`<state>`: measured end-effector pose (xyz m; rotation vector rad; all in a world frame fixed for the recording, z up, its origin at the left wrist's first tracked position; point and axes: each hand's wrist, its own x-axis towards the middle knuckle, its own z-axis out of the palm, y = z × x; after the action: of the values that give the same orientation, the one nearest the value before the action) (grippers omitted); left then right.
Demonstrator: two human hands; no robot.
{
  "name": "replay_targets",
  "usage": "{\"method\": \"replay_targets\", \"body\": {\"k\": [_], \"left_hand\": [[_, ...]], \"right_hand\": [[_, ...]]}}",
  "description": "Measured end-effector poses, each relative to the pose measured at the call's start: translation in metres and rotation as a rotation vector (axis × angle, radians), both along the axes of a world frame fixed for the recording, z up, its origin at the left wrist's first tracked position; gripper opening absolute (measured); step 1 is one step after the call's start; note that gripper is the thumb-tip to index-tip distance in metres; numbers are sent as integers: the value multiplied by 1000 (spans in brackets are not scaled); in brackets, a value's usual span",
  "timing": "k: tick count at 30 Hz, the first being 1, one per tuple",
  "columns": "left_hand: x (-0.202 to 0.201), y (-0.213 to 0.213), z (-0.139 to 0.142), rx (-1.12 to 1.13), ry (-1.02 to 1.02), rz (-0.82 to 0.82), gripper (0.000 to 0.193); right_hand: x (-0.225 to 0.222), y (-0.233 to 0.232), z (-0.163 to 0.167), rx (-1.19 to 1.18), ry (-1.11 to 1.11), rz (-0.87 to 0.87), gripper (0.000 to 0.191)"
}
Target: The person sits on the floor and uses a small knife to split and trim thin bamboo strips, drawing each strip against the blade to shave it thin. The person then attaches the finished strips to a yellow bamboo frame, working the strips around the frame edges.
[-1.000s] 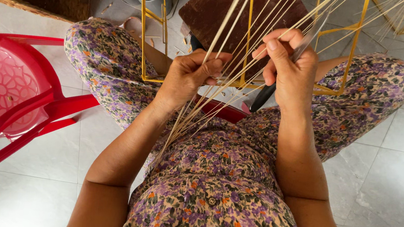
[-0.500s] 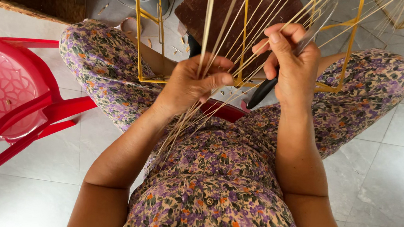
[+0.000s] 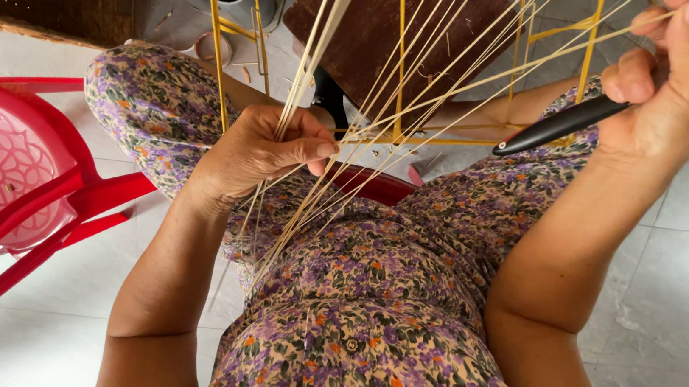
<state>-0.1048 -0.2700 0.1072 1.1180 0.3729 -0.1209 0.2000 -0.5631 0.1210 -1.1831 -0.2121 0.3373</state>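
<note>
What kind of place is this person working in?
Probably a home or small workshop where cane is woven by hand. The left hand holds thin strips strung on a yellow frame; the floor is pale tile, and a red plastic chair stands beside.

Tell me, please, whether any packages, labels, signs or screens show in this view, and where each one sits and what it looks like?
None show: no package, label, sign or screen.
In view instead: pale cane strips gripped in the left hand.
A dark-handled tool held in the right hand.
A yellow wire frame in front of the knees.
A red plastic chair at the left.
</note>
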Motion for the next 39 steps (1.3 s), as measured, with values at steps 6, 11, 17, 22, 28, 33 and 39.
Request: {"method": "replay_targets", "body": {"k": [6,11,17,22,28,33,39], "left_hand": [[14,-9,-4,2,-10,25,14],[30,-21,-5,25,-13,-8,17],[26,-12,-3,39,-36,1,30],[18,0,-4,46,-51,121,42],[23,-5,-8,91,-95,159,43],[27,-11,-16,101,-30,165,31],[44,-9,-36,162,-4,104,26]], "right_hand": [[-34,24,17,-109,31,189,23],[-78,67,6,-281,-77,459,24],[-67,69,2,-190,-44,375,24],[-44,44,5,-194,21,233,31],[-52,50,-3,-195,3,337,31],[-66,68,-6,-314,-11,429,26],[-78,86,-8,-346,-43,550,26]]}}
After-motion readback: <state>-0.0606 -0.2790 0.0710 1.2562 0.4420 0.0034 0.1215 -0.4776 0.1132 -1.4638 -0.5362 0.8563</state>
